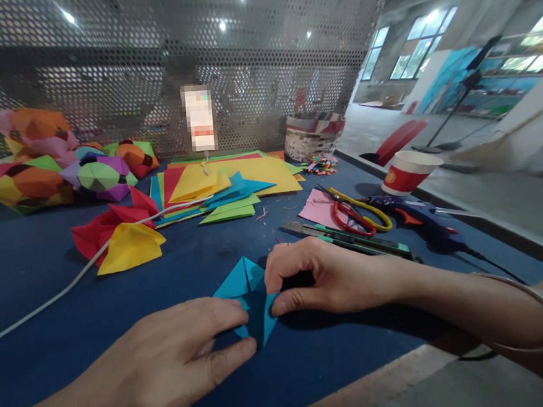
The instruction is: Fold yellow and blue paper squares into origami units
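Note:
A partly folded sheet of blue origami paper point(243, 276) lies on the dark blue tabletop, close to the front edge. My right hand point(323, 274) pinches its right flap between thumb and fingers, and that flap stands up from the rest. On the left side, my left hand point(192, 339) presses the paper with its fingers and thumb, which lie along its lower left part and cover it. A crease runs down from the paper's top corner. Beyond my right hand lie a green-and-black utility knife point(362, 234) and scissors point(353, 213) with red and yellow handles.
Folded red paper point(115, 224) and yellow paper point(132, 247) lie left, crossed by a white cable point(85, 269). Behind are stacked coloured sheets point(269, 172) and finished paper balls point(41, 176). A glue gun point(416, 218), paper cup point(409, 172) and woven basket point(313, 136) stand right.

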A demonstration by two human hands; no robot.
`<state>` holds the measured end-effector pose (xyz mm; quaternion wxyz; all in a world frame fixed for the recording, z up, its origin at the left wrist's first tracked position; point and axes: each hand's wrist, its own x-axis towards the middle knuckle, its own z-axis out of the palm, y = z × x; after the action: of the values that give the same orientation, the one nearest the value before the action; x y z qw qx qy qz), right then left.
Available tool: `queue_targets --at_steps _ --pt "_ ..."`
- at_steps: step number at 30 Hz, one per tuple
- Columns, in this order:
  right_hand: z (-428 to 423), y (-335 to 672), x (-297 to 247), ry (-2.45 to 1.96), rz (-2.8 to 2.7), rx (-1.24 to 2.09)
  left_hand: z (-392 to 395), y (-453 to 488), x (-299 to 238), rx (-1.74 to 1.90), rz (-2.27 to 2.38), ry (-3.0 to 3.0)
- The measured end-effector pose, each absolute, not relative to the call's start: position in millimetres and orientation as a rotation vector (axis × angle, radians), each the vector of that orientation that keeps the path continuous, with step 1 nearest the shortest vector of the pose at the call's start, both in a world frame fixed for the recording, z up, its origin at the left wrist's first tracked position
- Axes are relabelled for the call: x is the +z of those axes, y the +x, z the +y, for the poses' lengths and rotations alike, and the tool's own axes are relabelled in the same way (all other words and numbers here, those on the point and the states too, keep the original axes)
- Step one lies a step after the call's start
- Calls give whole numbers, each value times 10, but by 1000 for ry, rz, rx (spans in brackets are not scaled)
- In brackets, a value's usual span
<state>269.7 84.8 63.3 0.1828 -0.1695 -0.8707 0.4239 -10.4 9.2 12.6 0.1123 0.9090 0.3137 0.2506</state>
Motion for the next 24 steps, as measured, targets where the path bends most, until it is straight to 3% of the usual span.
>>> queue_targets --at_steps 5,10,16,24 --pt "712 2624 613 -842 -2430 971 102 -44 185 681 858 2718" --pt "656 2590 602 -853 -2469 813 103 51 314 695 965 2670" --pt "644 2572 570 -872 -2476 754 96 -8 342 751 669 3012" --pt "642 2560 564 -859 -2501 708 32 30 361 879 729 3013"
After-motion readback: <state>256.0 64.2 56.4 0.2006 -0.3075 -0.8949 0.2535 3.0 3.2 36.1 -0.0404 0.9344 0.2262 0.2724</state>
